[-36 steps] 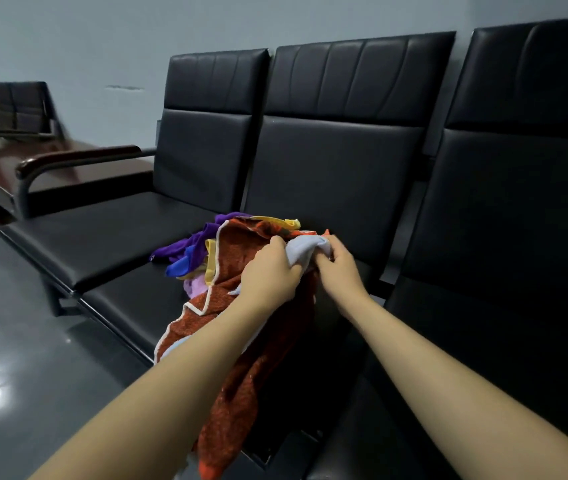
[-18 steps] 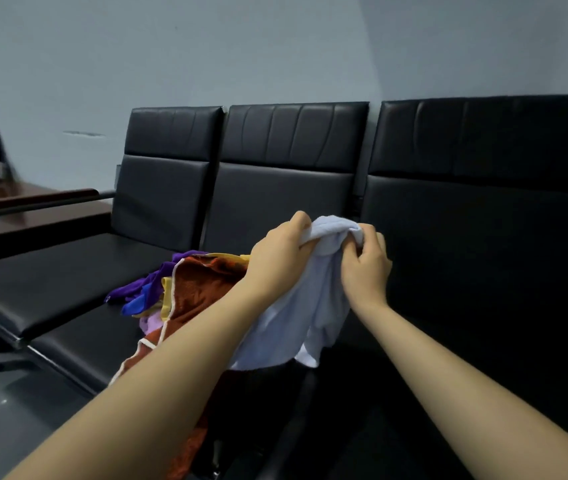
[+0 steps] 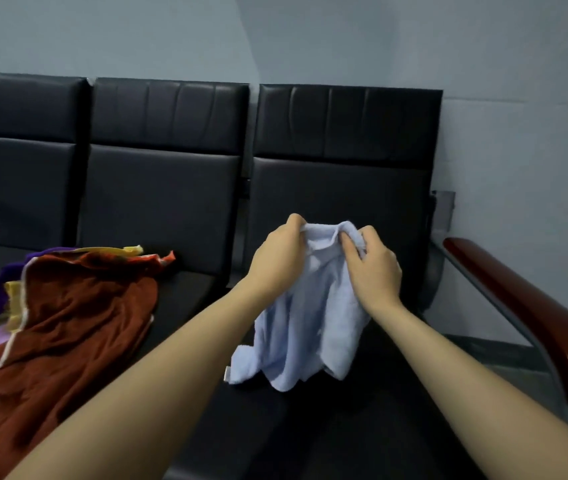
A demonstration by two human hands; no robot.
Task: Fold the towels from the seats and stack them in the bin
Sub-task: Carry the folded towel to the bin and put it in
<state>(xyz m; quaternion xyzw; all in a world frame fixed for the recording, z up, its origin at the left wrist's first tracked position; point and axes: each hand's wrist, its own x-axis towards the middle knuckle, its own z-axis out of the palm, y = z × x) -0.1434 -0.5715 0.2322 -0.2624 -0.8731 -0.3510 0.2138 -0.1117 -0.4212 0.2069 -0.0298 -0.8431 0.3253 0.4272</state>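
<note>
Two bare forearms, no sleeves, hands (image 3: pixel 280 258) ungloved, no jewellery

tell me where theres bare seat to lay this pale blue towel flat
The right-hand seat is bare, from the wooden armrest across to the gap beside the middle seat. The pale blue towel, gripped by left hand and right hand, hangs over it. The middle seat is crowded by the towel pile.

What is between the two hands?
In the head view, the bunched top edge of the pale blue towel stretches between the left hand and the right hand. Both hands pinch it, and the rest hangs down over the black seat.
</note>
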